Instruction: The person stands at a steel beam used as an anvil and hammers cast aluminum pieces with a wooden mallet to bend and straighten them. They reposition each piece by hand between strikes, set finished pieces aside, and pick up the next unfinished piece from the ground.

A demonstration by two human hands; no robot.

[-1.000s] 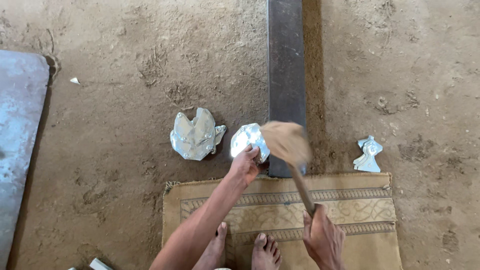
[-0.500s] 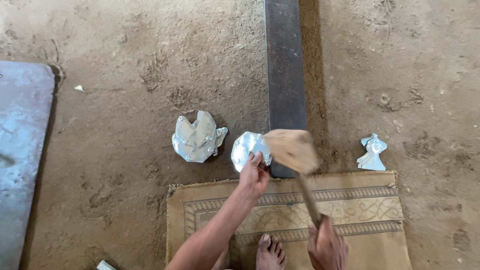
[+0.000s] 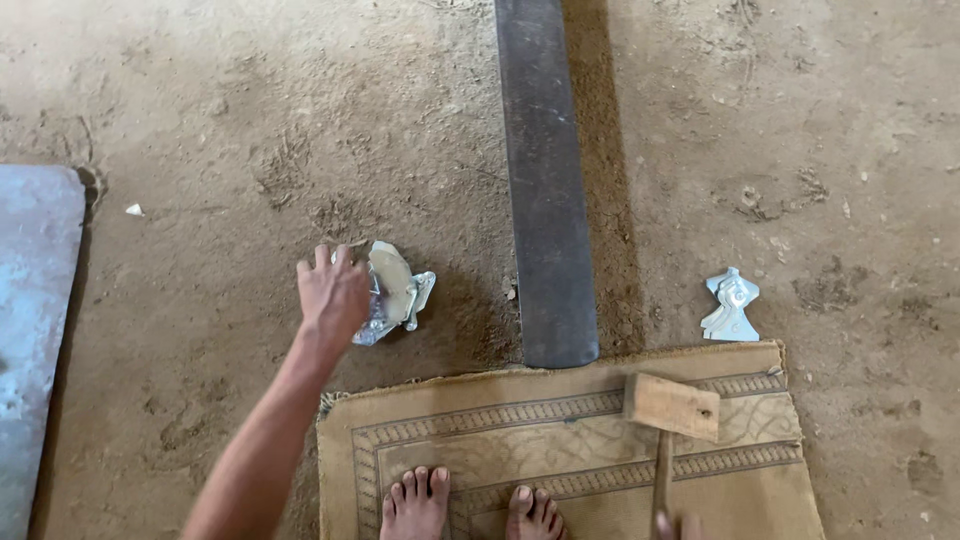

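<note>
The shiny sheet-metal pieces [image 3: 395,292] lie on the dirt floor [image 3: 250,130], just left of the long dark steel bar [image 3: 545,190] and just beyond the far edge of the woven mat [image 3: 560,450]. The left hand [image 3: 333,293] is on them now, fingers spread and curled over the near side of the little heap, touching rather than lifting as far as I can see. A second ago that hand was holding a single bright piece up against the end of the bar, under the wooden mallet [image 3: 672,407]; that piece has since come off the bar and joined the one lying to the left. The mallet has dropped too: its head rests on the mat, the handle running down to the right hand [image 3: 680,525], of which only a sliver shows at the bottom edge, so I cannot tell how tightly it grips. The hammering looks paused. Another cut metal piece [image 3: 731,305] lies alone to the right of the bar. Two bare feet [image 3: 470,505] stand on the mat, and a grey metal sheet [image 3: 35,330] lies far left.
</note>
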